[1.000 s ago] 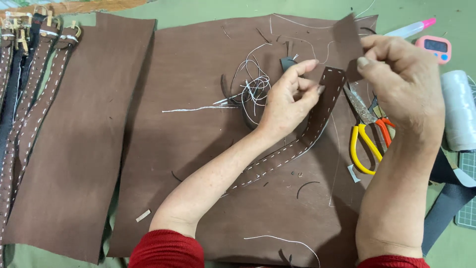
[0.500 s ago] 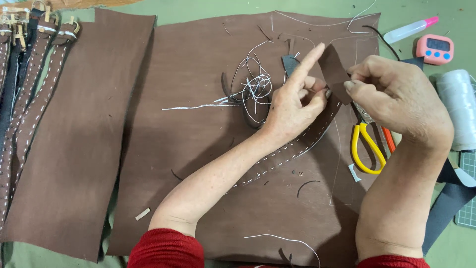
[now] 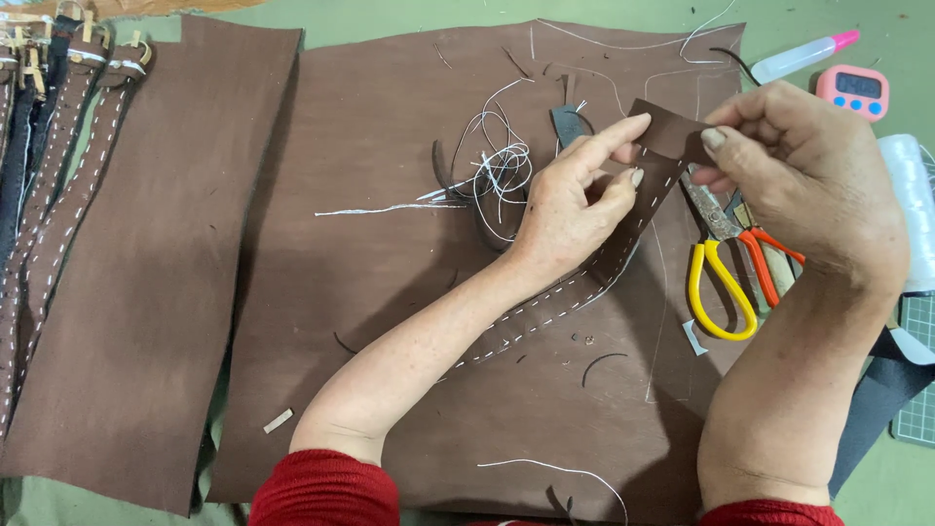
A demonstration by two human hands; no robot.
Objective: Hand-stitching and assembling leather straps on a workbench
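1. My left hand (image 3: 575, 209) is curled, with forefinger and thumb pinched on the upper end of the stitched leather strap (image 3: 623, 244); the forefinger lies stretched along the strap's top edge.
2. My right hand (image 3: 799, 180) is closed in a pinch on the same end of the strap from the other side, thumb and fingertips meeting on the brown tip.
3. The strap's held end stands lifted between my two hands; from there it runs down and toward my left, passing under my left wrist and lying flat on the large brown leather sheet (image 3: 390, 312).
4. White stitching follows both edges of the strap along its visible length.
5. A tangle of white thread (image 3: 492, 170) lies on the sheet just beside my left hand, on its far side.
6. Yellow-handled scissors (image 3: 716, 278) lie below my right hand, near the strap; an orange-handled tool (image 3: 769, 258) lies touching them.
7. A second brown leather sheet (image 3: 146, 273) lies well apart on my left, with finished stitched straps (image 3: 58, 175) beyond it.
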